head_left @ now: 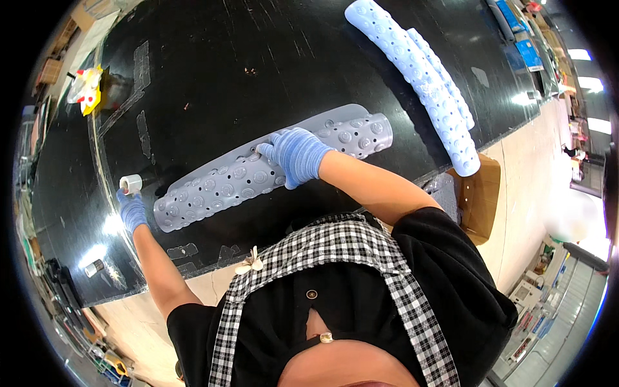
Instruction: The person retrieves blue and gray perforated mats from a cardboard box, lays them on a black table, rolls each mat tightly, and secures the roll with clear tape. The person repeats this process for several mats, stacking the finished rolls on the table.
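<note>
Grey, dimpled and perforated, a rolled bath mat lies aslant at the middle of a black tabletop, its loose edge showing along the far side. The right hand, in a blue knit glove, lies palm down across it with fingers partly bent; whether it grips or merely presses cannot be told. The left hand, likewise gloved, pinches a white tape roll just beside the mat's left end. Surroundings: pale-blue rolled mats occupy the far right, reaching past the table edge over a cardboard box; a yellow-and-white packet stands far left; a small roll lies at lower left, near the edge. Nothing stands between the tape roll and the grey mat. Obscured: the right palm covers part of the mat; the left fingertips are partly hidden by the roll; the box's grey contents are hard to make out; the packet is blurred.
</note>
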The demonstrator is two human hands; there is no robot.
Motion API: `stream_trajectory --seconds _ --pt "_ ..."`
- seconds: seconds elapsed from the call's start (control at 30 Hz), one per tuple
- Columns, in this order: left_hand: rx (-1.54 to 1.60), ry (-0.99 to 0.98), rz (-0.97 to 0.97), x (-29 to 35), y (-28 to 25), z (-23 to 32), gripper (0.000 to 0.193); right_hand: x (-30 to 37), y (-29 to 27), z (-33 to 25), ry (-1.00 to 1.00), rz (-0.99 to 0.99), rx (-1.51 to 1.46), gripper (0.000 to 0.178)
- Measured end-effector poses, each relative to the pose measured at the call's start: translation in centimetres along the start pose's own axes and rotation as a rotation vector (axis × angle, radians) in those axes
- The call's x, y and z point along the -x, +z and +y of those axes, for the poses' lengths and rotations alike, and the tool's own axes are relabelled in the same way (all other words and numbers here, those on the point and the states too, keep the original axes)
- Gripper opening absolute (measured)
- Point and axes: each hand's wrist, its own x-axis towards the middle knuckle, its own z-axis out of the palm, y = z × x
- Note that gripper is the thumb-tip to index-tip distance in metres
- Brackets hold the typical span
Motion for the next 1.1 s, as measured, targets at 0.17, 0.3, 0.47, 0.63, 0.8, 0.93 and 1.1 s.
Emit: stream_trajectory --seconds 0.17,0.3,0.47,0.63,0.8,0.93,1.1 --pt "-0.042 0.05 -0.039 -2.3 2.0 -0.6 0.057 0.5 0.1 -0.1 0.02 0.009 -0.003 0.088" --pt "0.686 0.007 -0.096 -3.7 2.3 -2.9 0.051 0.7 0.7 -0.8 -0.056 0.138 -0.063 0.078" --pt "1.498 0.264 -0.319 12.4 -3.9 13.3 0.044 0.7 1.6 0.0 -0.027 0.1 -0.02 0.091" --pt "1.227 0.361 -0.591 24.4 -4.2 21.5 0.041 0.6 2.7 2.3 -0.222 0.383 -0.733 0.102" --pt "1.189 0.411 -0.566 24.9 -2.6 22.1 0.046 -0.5 -0.1 4.0 -0.247 0.334 -0.895 0.075" --pt "1.141 0.271 -0.613 24.8 -2.7 22.6 0.046 -1.0 -1.3 4.2 -0.392 0.577 -0.539 0.048" --pt "1.152 0.173 -0.586 24.9 -1.9 23.0 0.049 -1.8 -1.2 4.5 -0.475 0.639 -0.438 0.034"
